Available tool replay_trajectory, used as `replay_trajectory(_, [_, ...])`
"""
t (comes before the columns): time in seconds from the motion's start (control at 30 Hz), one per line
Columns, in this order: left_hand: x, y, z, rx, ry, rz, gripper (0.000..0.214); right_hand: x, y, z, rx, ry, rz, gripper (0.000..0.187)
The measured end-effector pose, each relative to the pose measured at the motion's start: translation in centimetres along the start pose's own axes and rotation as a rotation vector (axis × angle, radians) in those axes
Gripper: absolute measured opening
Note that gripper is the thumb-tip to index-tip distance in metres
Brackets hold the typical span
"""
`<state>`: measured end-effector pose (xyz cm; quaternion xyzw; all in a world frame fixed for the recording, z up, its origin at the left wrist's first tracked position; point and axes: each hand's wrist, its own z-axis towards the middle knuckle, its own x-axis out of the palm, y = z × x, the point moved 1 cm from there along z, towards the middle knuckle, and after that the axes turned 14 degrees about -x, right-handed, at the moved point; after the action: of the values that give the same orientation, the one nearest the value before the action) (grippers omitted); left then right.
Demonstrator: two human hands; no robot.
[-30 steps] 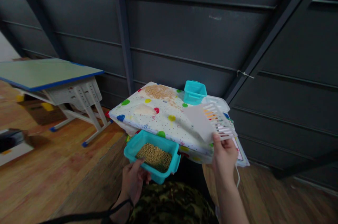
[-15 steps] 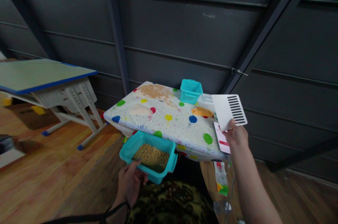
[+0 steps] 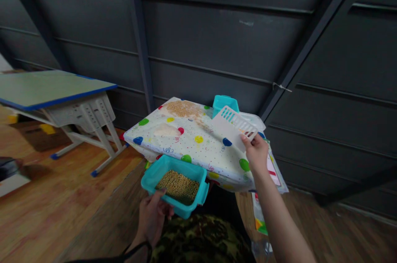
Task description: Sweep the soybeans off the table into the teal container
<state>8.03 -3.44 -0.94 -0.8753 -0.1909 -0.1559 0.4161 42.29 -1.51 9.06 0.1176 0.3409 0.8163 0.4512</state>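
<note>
My left hand (image 3: 154, 213) grips the near rim of a teal plastic bin (image 3: 151, 174), thumb over the edge. Inside it lies a heap of dried soybeans (image 3: 179, 186). The bin is held at the table's front edge, above my lap. My right hand (image 3: 257, 150) pinches a white slotted plastic scoop (image 3: 229, 128) at its right side, over the right part of the table, its slots toward the back. A second teal bin (image 3: 223, 100) stands behind the scoop, partly covered by it. A clear plastic container (image 3: 257, 120) shows beyond my right fingers.
On the balloon-patterned tablecloth (image 3: 204, 155) lie spilled beans (image 3: 182, 108) at the back left and a pale powdery pile (image 3: 166, 130) in front of them. A phone (image 3: 273, 170) lies at the right edge. A green-topped desk (image 3: 56, 85) stands left; a dark panelled wall (image 3: 204, 39) is behind.
My right hand has moved left and inward with the scoop, which has turned and now covers the orange item and part of the back bin. My left hand and its bin stay put.
</note>
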Motion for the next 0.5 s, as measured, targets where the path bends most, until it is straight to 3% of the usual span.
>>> replay_trajectory(0.17, [-0.8,0.7,0.6,0.013,0.031,0.019,0.041,4.3,0.2,-0.5,-0.073,0.163,-0.282,0.034])
replay_trajectory(0.33, [-0.8,0.7,0.7,0.013,0.023,0.025,0.044,6.9,-1.0,1.0,-0.083,0.209,-0.230,0.031])
replay_trajectory(0.5, [-0.7,0.6,0.5,0.006,0.019,0.005,0.041,9.9,-3.7,2.7,0.060,0.223,-0.038,0.023])
